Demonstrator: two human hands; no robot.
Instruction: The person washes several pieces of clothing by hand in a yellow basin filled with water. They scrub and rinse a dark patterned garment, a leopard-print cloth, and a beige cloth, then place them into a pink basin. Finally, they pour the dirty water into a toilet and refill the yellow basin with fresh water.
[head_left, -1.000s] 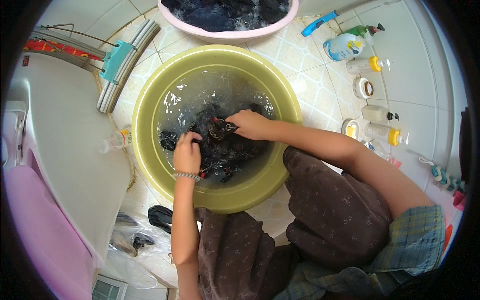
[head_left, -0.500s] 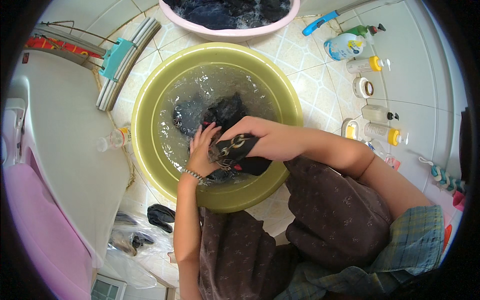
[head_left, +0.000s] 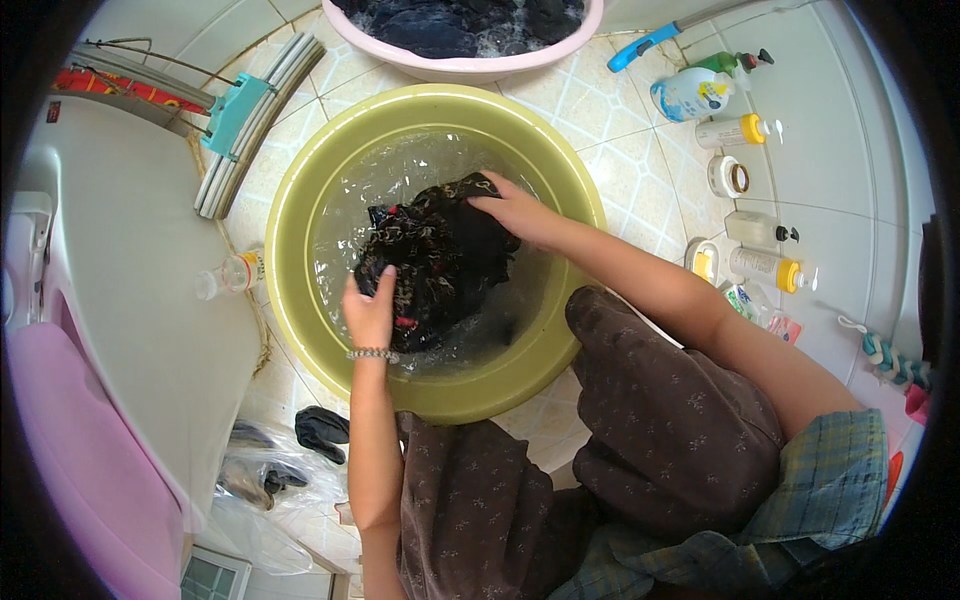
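Note:
A large yellow-green basin [head_left: 290,190] of greyish water stands on the tiled floor between my knees. In it lies a wet, bunched black garment [head_left: 430,260] with a pale chain-like pattern and small red spots. At its left edge my left hand [head_left: 370,310], a beaded bracelet on the wrist, grips the cloth with the thumb on top. My right hand [head_left: 515,212] holds the garment's upper right side, fingers curled over the fabric. Fingertips of both hands are partly hidden by cloth. Part of the garment sits in the water.
A pink tub [head_left: 470,68] of dark wet clothes stands beyond the basin. To the left are a squeeze mop [head_left: 235,118], a white-and-pink appliance [head_left: 130,270] and a plastic bag [head_left: 290,490]. Several bottles [head_left: 690,93] line the right wall near a blue-handled tool [head_left: 643,46].
My hands were together, squeezing bunched cloth near the basin's middle. They have moved apart, the right one away from me, and the garment is now spread wider between them.

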